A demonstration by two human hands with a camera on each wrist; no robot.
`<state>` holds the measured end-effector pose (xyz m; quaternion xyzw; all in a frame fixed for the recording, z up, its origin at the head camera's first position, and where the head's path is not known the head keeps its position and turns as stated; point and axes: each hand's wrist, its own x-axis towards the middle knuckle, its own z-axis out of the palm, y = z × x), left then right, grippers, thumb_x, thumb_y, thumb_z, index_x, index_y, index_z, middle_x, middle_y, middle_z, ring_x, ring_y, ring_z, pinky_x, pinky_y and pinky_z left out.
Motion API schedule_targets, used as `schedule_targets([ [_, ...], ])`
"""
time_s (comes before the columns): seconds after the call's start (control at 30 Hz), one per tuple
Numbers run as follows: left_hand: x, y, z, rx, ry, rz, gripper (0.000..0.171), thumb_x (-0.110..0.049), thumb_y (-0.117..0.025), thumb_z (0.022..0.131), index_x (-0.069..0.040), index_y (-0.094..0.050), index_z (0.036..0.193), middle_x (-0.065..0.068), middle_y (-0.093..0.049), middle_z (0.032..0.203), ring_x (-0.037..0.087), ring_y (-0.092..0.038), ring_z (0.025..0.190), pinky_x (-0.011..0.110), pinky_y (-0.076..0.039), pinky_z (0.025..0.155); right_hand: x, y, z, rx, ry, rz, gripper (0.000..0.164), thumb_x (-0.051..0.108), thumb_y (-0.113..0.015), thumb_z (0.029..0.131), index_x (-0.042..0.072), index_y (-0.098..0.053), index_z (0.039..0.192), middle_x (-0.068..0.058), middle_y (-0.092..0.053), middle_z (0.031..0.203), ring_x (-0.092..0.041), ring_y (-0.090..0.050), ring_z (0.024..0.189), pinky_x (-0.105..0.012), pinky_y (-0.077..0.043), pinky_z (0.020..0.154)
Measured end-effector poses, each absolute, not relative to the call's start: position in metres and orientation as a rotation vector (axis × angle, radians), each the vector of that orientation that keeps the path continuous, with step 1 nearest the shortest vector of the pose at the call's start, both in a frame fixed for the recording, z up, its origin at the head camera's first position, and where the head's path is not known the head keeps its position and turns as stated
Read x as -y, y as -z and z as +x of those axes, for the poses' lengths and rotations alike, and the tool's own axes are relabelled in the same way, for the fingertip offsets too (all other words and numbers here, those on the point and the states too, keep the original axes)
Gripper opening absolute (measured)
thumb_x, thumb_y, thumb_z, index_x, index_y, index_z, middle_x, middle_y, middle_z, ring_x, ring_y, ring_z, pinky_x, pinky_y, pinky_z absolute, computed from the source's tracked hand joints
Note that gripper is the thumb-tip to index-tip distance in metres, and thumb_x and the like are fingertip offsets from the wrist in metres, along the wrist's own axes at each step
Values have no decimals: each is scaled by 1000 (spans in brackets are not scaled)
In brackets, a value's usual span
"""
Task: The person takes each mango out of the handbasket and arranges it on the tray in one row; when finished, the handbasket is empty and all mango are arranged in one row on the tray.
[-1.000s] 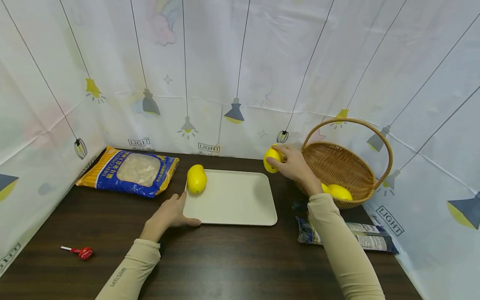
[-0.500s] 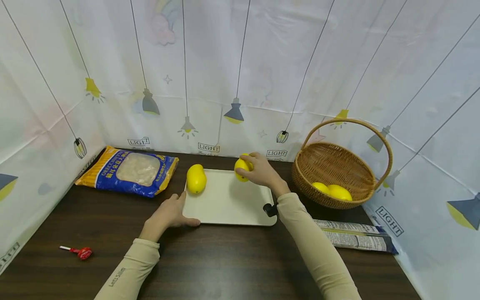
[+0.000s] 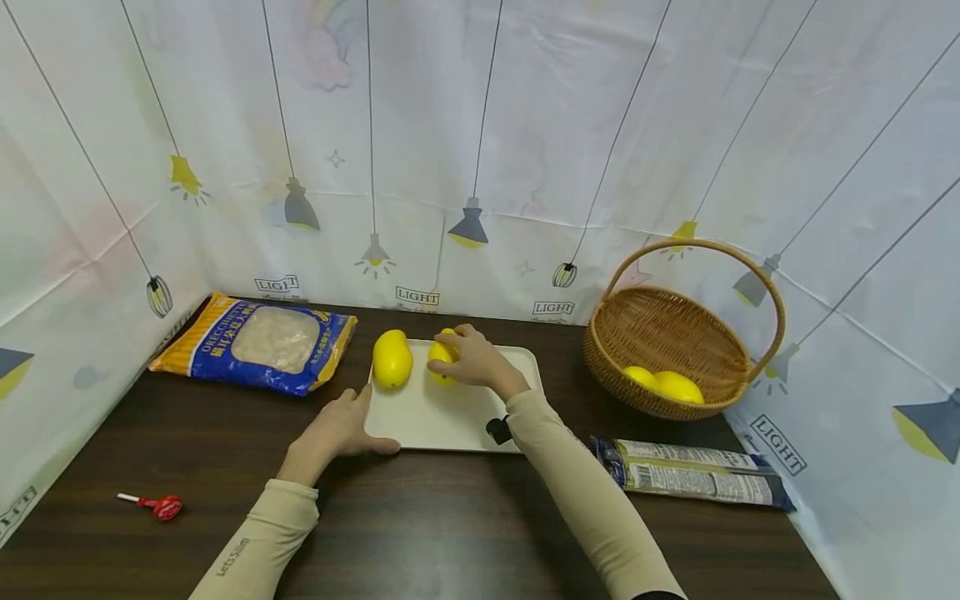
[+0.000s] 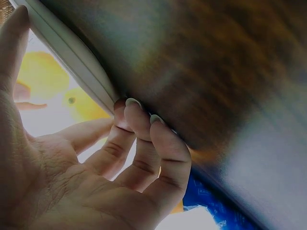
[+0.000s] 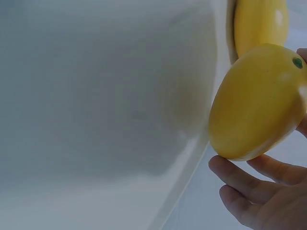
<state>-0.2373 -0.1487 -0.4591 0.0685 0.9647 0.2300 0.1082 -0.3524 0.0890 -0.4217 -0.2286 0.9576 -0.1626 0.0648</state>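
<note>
Right hand point(image 3: 480, 365) grips one of four yellow mangoes point(image 3: 442, 360)

Its curved fingers, parted to fruit width, hold that mango over the white tray point(image 3: 420, 421) (whether it touches down, I cannot tell). A second mango point(image 3: 392, 360) lies near it at the tray's left edge; two more mangoes point(image 3: 678, 387) sit in one wicker basket point(image 3: 667, 325). The left hand point(image 3: 341, 425), thumb spread wide from loosely bent fingers, touches the tray's near-left corner. Tray surface extends right; table point(image 3: 420, 525) separates tray and one orecchiette bag point(image 3: 258, 342).
</note>
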Motion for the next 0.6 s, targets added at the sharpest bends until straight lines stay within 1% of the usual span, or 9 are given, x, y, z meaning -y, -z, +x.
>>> schedule_targets([
  [0.23, 149, 459, -237, -2841, -676, 209, 121, -64, -80, 73, 6, -25, 156, 34, -43, 148, 47, -51, 130, 58, -43, 110, -77, 428, -354, -2885, 446, -756, 65, 55, -60, 92, 22, -52, 147, -20, -39, 154, -36, -53, 128, -51, -48, 105],
  [0.3, 149, 459, -237, -2846, -668, 216, 121, -64, -79, 73, 6, -26, 156, 34, -43, 147, 47, -52, 129, 57, -43, 110, -74, 428, -354, -2889, 425, -760, 65, 55, -60, 92, 23, -52, 147, -19, -39, 154, -36, -54, 127, -50, -48, 105],
  [0.37, 148, 459, -237, -2852, -662, 223, 120, -64, -80, 73, 7, -26, 155, 34, -43, 147, 47, -52, 129, 57, -44, 110, -72, 428, -354, -2890, 409, -757, 64, 54, -61, 92, 23, -52, 147, -19, -38, 154, -36, -54, 127, -53, -47, 106],
  [0.53, 148, 460, -237, -2857, -653, 224, 120, -64, -80, 73, 7, -27, 155, 34, -43, 147, 47, -52, 130, 57, -44, 110, -68, 428, -354, -2899, 372, -752, 62, 52, -62, 92, 23, -53, 147, -20, -39, 154, -36, -53, 130, -65, -40, 109],
  [0.6, 148, 460, -237, -2854, -656, 218, 121, -64, -80, 73, 7, -27, 155, 34, -43, 147, 47, -51, 130, 57, -43, 110, -67, 428, -354, -2901, 353, -750, 62, 52, -62, 93, 23, -53, 147, -20, -39, 154, -37, -52, 132, -68, -37, 109],
])
